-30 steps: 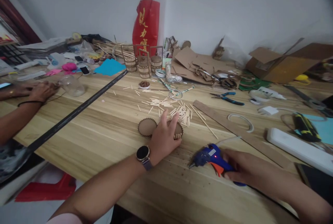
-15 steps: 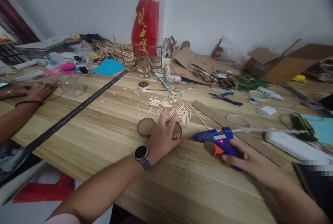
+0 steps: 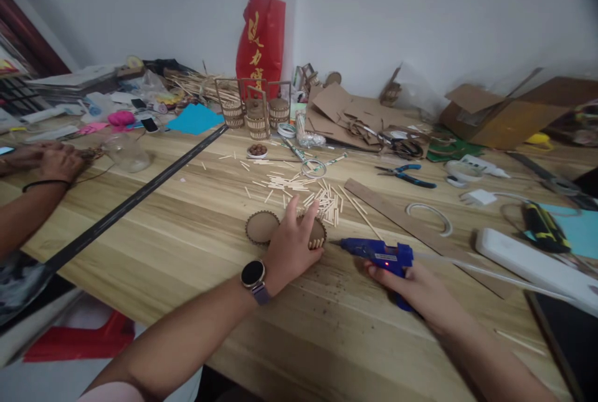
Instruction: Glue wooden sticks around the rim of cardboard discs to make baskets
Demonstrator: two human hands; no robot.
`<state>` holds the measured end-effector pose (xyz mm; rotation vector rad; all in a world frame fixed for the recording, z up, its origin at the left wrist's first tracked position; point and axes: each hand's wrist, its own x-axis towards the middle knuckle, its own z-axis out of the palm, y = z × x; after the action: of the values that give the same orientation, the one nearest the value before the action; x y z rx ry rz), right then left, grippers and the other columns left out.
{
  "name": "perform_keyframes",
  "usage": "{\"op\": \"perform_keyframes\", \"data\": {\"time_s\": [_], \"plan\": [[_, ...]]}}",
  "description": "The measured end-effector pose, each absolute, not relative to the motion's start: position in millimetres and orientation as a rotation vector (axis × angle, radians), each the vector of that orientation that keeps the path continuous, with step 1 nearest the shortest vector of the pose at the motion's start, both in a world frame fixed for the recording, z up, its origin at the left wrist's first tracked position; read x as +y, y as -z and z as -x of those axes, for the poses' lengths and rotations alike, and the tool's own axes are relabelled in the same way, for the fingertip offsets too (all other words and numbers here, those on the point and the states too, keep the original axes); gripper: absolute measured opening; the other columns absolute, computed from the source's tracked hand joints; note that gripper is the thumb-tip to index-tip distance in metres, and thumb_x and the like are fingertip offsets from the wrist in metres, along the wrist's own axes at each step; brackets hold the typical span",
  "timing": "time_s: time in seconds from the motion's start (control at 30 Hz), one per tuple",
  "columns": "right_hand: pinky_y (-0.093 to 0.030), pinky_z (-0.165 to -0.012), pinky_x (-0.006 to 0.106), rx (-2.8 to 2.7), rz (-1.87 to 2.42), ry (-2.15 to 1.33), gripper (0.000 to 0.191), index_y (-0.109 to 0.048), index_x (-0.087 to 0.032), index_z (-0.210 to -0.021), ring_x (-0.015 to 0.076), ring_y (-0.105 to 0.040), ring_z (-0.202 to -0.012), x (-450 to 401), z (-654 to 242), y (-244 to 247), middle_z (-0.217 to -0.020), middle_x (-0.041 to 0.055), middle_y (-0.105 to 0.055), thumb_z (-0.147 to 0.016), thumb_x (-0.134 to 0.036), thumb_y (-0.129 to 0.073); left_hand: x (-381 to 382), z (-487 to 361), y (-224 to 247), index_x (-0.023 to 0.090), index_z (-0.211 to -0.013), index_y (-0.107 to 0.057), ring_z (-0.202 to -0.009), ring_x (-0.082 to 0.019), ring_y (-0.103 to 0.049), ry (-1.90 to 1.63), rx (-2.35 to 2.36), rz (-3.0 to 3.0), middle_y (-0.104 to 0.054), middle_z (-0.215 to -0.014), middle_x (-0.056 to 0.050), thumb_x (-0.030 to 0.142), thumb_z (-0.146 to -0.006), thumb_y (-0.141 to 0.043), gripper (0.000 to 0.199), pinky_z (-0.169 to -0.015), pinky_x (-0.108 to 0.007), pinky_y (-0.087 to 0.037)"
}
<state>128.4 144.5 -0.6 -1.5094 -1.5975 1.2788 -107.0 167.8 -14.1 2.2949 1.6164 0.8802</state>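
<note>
My left hand (image 3: pixel 293 241), with a watch on the wrist, grips a round cardboard disc (image 3: pixel 318 227) between thumb and fingers. Short wooden sticks stand along the disc's near right edge; the hand hides its left part. Another cardboard disc (image 3: pixel 262 228) with a notched rim lies just left of the hand. My right hand (image 3: pixel 411 283) is wrapped around a blue hot glue gun (image 3: pixel 380 250), a red light glowing on its side. The nozzle points left, close to the disc's sticks but apart from them. A long clear glue stick (image 3: pixel 495 272) trails from the gun's back.
Short sticks (image 3: pixel 329 205) lie scattered beyond the discs. A cardboard strip (image 3: pixel 420 234), pliers (image 3: pixel 406 176) and a white power strip (image 3: pixel 527 262) lie to the right. Small stick buckets (image 3: pixel 258 121) stand behind. At left, another person's hands (image 3: pixel 58 162) work near a clear jar (image 3: pixel 128 154).
My right hand has brought the glue gun left and slightly down, its nozzle nearer the disc, with the thumb shifted forward. My left hand stays almost still on the disc.
</note>
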Motion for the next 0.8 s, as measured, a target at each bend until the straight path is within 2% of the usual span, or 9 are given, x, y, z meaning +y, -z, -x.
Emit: {"op": "perform_keyframes", "data": {"time_s": [0.1,0.37,0.8], "plan": [[-0.053,-0.07,0.03,-1.731,1.499,-1.173,0.042,-0.072,-0.02,-0.081,0.0225,-0.065,-0.074,146,-127,4,-0.079,0.0045,-0.073,-0.069,-0.059,-0.068,168,107,15,0.026,-0.143,-0.026,-0.131,-0.038,-0.039,-0.901,1.608,-2.283,-0.011,-0.152,-0.017,0.018,-0.066,-0.077,0.093,-0.102,-0.05,-0.044],[-0.054,-0.077,0.038,-1.864,1.574,-1.077,0.04,-0.074,-0.02,-0.088,0.0286,-0.069,-0.081,146,-120,1,-0.088,0.0061,-0.077,-0.073,-0.054,-0.06,167,107,14,0.028,-0.143,-0.025,-0.13,-0.036,-0.041,-0.901,1.602,-2.262,-0.01,-0.152,-0.016,0.018,-0.067,-0.076,0.091,-0.101,-0.05,-0.044],[-0.054,-0.073,0.039,-1.925,1.666,-0.971,0.043,-0.074,-0.021,-0.089,0.0298,-0.069,-0.08,146,-114,-1,-0.084,0.0051,-0.077,-0.073,-0.056,-0.053,167,107,13,0.028,-0.144,-0.024,-0.129,-0.036,-0.043,-0.859,1.623,-2.282,-0.011,-0.152,-0.016,0.019,-0.068,-0.075,0.092,-0.099,-0.049,-0.045]]}}
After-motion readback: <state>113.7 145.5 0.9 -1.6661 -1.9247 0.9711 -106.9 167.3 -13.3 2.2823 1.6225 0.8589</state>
